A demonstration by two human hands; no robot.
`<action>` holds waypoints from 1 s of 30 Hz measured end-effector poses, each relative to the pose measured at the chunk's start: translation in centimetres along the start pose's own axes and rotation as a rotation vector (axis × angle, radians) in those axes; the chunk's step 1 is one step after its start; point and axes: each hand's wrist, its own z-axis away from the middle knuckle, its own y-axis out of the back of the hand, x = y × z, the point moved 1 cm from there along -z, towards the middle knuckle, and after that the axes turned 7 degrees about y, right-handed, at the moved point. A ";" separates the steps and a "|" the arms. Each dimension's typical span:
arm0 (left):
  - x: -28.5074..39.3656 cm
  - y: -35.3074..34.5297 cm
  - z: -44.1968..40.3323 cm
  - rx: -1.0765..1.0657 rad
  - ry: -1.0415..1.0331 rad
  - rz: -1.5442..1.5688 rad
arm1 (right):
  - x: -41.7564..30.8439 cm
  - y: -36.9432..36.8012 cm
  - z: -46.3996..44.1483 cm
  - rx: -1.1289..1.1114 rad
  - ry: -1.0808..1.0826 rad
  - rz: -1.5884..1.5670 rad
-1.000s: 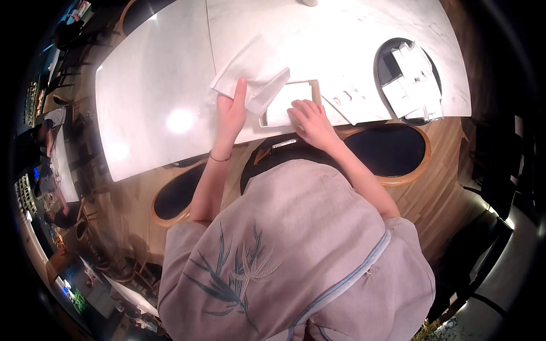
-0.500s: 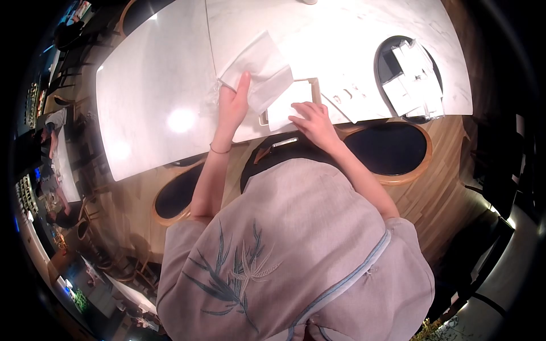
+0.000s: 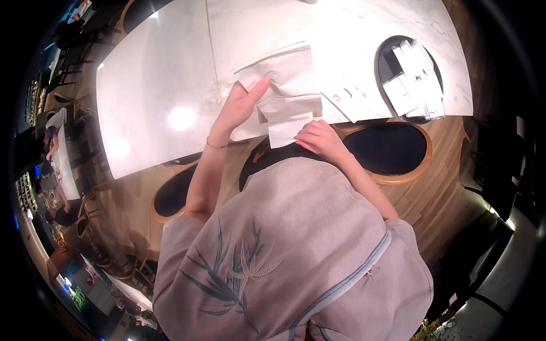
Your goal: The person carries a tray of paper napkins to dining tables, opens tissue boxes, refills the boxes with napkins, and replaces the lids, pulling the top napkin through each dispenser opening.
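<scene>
My left hand (image 3: 242,108) grips a stack of white paper napkins (image 3: 290,71), thumb on top, above the marble table. My right hand (image 3: 323,139) is closed on the edge of another white napkin (image 3: 282,132), which hangs over the table's front edge. A folded part of the napkins lies between the two hands. Under them is a shallow box with a tan rim (image 3: 318,110), mostly covered. Just to the right lies a white printed sheet (image 3: 346,101) with small pictures.
A black oval tray (image 3: 388,57) carrying several white packets stands at the right of the marble table (image 3: 153,74). Dark-seated stools (image 3: 389,149) with wooden rims stand under the front edge. Other people (image 3: 54,142) are far off at the left.
The napkins in my left hand have moved right and now cover most of the box. My right hand has drawn its napkin down toward me, and its fingers have closed in.
</scene>
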 end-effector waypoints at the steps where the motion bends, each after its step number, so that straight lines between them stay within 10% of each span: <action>1: -0.5 0.1 -0.3 -0.048 0.022 -0.027 | 0.0 -0.1 0.0 0.018 0.007 0.009; 25: -10.2 0.3 -3.2 -0.033 0.072 -0.234 | 2.3 0.2 -5.0 0.025 -0.099 0.138; 30: -10.2 -0.1 -3.3 -0.036 0.052 -0.004 | 3.0 0.2 -5.0 0.349 -0.271 0.318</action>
